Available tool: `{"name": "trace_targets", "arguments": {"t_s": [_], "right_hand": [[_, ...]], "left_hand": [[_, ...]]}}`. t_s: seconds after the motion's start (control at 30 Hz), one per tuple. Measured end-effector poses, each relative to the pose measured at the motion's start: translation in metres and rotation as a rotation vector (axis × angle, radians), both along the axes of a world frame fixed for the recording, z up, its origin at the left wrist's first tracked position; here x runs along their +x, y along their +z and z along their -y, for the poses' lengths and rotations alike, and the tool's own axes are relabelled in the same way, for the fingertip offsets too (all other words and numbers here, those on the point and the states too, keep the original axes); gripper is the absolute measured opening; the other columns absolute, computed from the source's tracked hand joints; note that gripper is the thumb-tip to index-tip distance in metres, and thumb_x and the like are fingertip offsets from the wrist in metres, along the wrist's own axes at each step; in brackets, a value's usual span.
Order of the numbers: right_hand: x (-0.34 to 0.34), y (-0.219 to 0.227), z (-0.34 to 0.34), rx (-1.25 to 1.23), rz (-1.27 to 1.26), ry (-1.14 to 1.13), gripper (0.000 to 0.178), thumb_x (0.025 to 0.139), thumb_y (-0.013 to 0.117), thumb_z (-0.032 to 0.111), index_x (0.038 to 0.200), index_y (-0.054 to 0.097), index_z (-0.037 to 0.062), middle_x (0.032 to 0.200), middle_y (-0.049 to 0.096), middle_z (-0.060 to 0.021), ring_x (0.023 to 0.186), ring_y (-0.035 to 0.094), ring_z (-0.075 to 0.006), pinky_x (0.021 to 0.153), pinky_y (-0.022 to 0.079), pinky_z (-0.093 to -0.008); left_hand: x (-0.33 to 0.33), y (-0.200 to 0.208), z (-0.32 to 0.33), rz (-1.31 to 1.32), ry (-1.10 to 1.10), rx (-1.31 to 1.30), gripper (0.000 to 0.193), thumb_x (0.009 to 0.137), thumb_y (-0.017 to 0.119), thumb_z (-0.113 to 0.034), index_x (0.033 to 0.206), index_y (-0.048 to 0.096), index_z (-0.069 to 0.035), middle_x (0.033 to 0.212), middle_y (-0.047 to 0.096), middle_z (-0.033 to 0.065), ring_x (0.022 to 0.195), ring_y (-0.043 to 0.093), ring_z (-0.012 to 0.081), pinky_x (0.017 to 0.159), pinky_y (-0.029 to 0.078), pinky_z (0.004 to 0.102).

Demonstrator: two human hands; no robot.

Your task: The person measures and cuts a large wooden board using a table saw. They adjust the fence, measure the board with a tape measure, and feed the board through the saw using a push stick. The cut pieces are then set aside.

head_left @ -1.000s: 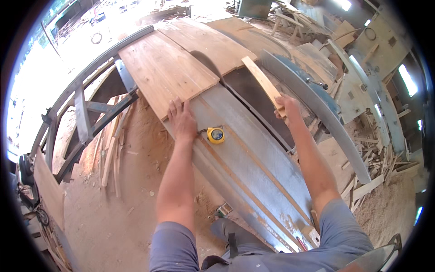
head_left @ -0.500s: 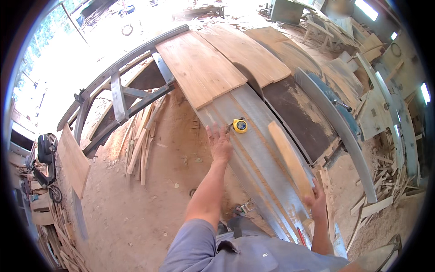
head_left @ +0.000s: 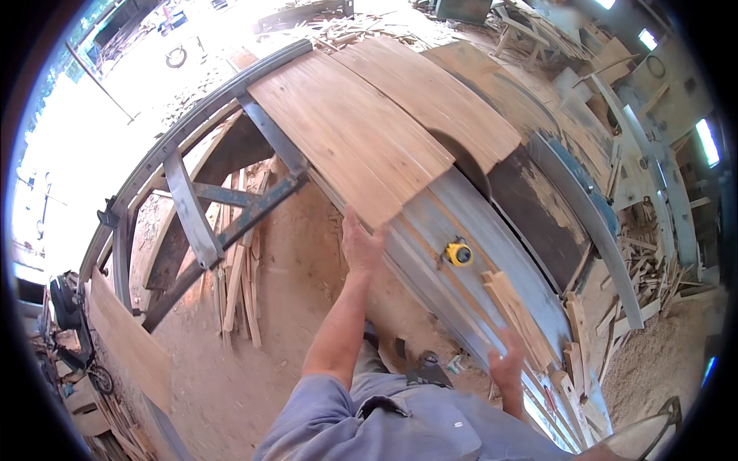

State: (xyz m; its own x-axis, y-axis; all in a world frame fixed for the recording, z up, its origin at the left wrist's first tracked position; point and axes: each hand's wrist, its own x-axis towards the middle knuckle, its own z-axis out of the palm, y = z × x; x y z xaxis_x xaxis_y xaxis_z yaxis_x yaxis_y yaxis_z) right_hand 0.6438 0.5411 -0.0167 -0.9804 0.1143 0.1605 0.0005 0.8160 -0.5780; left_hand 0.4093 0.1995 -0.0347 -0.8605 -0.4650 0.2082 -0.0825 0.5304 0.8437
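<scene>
My left hand (head_left: 363, 244) is at the near-left corner of a wide wooden panel (head_left: 350, 138), fingers extended along its edge and touching or nearly touching it. The panel lies flat on a long metal saw table (head_left: 438, 288), beside a second wooden panel (head_left: 438, 100). A large curved saw blade (head_left: 469, 165) rises next to the panels. Slightly blurred, my right hand (head_left: 506, 367) hovers over the table's near part with fingers apart and nothing in them. Just beyond it lie short wooden pieces (head_left: 521, 319). A yellow tape measure (head_left: 459, 253) rests on the metal between my hands and the panels.
To the left stands a metal frame (head_left: 231, 196) with a thin board (head_left: 127, 338) leaning on it. Wood strips (head_left: 244, 284) are piled below. A curved metal rail (head_left: 596, 238) runs along the right, near scattered offcuts (head_left: 653, 284). A red pen-like item (head_left: 550, 397) lies near me.
My right hand has let go of the wooden piece, which now lies on the table. My left hand has moved from beside the tape measure to the panel's corner. The whole view has shifted.
</scene>
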Motion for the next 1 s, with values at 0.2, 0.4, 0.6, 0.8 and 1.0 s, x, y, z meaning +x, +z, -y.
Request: {"name": "trace_targets", "arguments": {"t_s": [0.2,0.4,0.6,0.8,1.0], "right_hand": [[-0.048,0.045,0.128,-0.09,0.101,0.304,0.049,0.072,0.071,0.003,0.12,0.065,-0.0013,0.12,0.064,-0.0225,0.118,0.057,-0.0401,0.104,0.044,-0.0451],[-0.05,0.008,0.14,-0.145,0.321,0.185,0.044,0.076,0.07,0.006,0.12,0.067,-0.0022,0.109,0.071,-0.0194,0.101,0.07,-0.0309,0.093,0.054,-0.0387],[-0.113,-0.02,0.19,-0.289,0.456,0.358,0.046,0.079,0.073,0.013,0.123,0.067,0.0005,0.111,0.071,-0.0216,0.101,0.071,-0.0292,0.089,0.055,-0.0355],[-0.149,0.002,0.232,-0.731,0.601,0.287,0.056,0.086,0.067,0.008,0.139,0.053,-0.0025,0.126,0.067,-0.0186,0.107,0.068,-0.0325,0.093,0.054,-0.0389],[-0.177,0.021,0.232,-1.825,0.416,0.326,0.075,0.088,0.069,0.032,0.149,0.037,0.0012,0.144,0.051,-0.0202,0.134,0.048,-0.0342,0.116,0.033,-0.0488]], "left_hand": [[-0.001,-0.024,0.081,-0.056,-0.189,-0.219,0.086,0.074,0.085,-0.032,0.142,0.043,0.002,0.136,0.055,0.0271,0.117,0.061,0.0402,0.091,0.055,0.0416],[0.023,-0.044,0.151,0.033,0.066,0.371,0.086,0.082,0.079,-0.032,0.146,0.038,0.006,0.124,0.063,0.0268,0.102,0.069,0.0357,0.083,0.057,0.0417],[-0.037,-0.002,0.127,0.217,-0.258,1.153,0.067,0.085,0.076,-0.024,0.136,0.048,0.009,0.108,0.068,0.0215,0.088,0.071,0.0261,0.064,0.058,0.0343],[-0.039,-0.028,0.122,0.185,-0.114,1.047,0.039,0.086,0.075,-0.021,0.108,0.064,0.01,0.088,0.071,0.0137,0.069,0.071,0.0228,0.052,0.057,0.0353],[0.035,0.049,0.156,0.104,-0.198,1.243,0.026,0.09,0.071,-0.015,0.103,0.064,0.006,0.086,0.071,0.0145,0.058,0.069,0.0203,0.047,0.055,0.0339]]}}
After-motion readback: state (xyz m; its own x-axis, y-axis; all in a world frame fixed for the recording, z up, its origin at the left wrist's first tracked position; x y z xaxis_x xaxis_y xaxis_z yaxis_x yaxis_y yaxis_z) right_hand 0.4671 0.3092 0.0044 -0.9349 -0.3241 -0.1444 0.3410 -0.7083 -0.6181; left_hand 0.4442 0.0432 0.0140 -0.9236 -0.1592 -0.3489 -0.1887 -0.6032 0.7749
